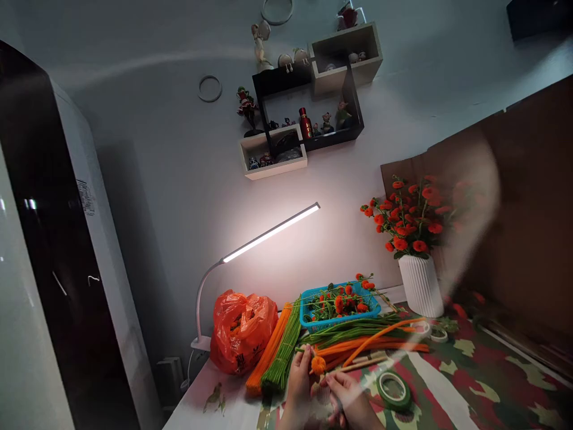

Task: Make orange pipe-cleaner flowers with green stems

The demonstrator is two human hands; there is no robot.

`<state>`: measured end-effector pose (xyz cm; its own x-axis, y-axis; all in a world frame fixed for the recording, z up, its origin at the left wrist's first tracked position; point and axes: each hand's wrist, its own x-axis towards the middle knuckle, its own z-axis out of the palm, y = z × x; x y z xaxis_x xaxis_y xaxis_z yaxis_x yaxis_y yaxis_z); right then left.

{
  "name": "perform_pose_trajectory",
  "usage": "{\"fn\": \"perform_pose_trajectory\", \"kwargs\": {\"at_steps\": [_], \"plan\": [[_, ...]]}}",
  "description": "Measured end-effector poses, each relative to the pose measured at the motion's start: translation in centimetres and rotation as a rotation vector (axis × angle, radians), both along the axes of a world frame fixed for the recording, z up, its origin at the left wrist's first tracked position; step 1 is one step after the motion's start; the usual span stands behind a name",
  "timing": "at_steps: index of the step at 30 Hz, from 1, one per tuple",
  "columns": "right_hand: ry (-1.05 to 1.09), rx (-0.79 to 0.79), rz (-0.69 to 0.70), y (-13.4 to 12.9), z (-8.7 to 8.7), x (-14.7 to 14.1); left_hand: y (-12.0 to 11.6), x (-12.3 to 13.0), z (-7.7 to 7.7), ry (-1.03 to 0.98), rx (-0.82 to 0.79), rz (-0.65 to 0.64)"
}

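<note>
Near the bottom centre, my left hand is closed with its fingertips pinched on a green stem. An orange pom-pom flower hangs just right of those fingertips, between the two hands. My right hand is lower and to the right, thumb and fingers pinched together; what they hold is too small to make out. Behind the hands lie orange pipe cleaners and green stems. A roll of green tape lies right of my right hand.
A blue basket of flowers stands behind the hands. Left are green and orange bundles, a red plastic bag and a lit lamp. A white vase with orange flowers stands at right.
</note>
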<state>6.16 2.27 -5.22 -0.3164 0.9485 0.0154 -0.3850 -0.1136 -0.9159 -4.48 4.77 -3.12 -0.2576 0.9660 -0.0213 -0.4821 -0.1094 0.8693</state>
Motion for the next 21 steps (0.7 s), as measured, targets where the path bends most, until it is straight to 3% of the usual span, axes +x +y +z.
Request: {"fn": "perform_pose_trajectory", "kwargs": {"at_steps": [4,13,18,21], "plan": [[-0.01,0.018,-0.034,-0.5,1.1,0.2,-1.0,0.5,1.2,-0.19,0.083,-0.048],[0.027,0.005,-0.105,-0.6,1.7,1.3,-2.7,-0.1,2.6,-0.262,0.066,-0.179],[0.069,-0.053,-0.139,-0.7,2.0,1.7,-2.6,-1.0,2.7,-0.312,0.072,0.007],[0.082,-0.055,-0.17,-0.8,2.1,1.8,-2.8,-1.3,2.8,-0.249,0.172,-0.046]]}}
